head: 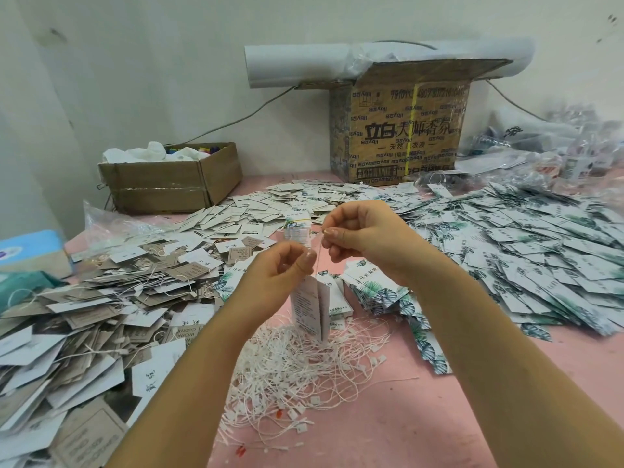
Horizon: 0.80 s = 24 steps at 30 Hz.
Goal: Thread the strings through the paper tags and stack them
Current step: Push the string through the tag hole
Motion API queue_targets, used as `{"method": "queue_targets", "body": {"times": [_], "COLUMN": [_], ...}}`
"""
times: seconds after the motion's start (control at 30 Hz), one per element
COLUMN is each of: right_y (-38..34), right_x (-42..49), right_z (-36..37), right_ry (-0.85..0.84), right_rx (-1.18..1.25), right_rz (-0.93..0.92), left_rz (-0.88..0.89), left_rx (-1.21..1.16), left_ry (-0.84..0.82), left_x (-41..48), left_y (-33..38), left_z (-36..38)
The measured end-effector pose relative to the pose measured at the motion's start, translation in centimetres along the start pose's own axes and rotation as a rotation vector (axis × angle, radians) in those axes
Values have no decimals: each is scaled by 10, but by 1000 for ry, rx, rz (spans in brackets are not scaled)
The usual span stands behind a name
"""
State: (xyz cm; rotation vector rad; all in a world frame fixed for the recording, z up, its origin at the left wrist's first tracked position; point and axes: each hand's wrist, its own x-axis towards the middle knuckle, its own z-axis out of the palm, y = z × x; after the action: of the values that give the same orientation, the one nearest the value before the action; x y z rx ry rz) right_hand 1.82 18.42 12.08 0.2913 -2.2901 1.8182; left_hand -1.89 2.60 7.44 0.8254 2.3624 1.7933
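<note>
The left hand [283,268] pinches a thin white string [317,256] between thumb and forefinger, the other fingers curled. A few folded white paper tags [309,307] hang just under it, their print too small to read. The right hand [361,238], above and beside it, pinches the string's upper end.

Below lies a tangle of loose strings [304,369] on the pink table [506,383]. A stack of leaf-printed tags [371,288] sits just right of the hanging tags. The grey and white tags [101,309] heaped to the left include some reading "WORK". Behind, a tall cardboard box [401,130] is printed "立白".
</note>
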Motion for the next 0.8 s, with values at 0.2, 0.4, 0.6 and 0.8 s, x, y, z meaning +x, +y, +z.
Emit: {"method": "queue_targets", "body": {"times": [0.2,0.4,0.6,0.8], "right_y": [0,2,7,4], "right_x": [3,3,5,2], "right_z": [-5,-5,18,41], "right_ry": [112,143,140,24], "right_rx": [-9,-161,-568,-758], "right_rz": [-9,-19,-123,-217], "left_rz": [-94,-41,29,39], "left_rx": [144,130,-48,-354], "left_ry": [-28,71,243,414], "left_x": [1,-1,-1,3], "left_y": [-4,3,13,15], "left_z": [-14,-11,-3,3]}}
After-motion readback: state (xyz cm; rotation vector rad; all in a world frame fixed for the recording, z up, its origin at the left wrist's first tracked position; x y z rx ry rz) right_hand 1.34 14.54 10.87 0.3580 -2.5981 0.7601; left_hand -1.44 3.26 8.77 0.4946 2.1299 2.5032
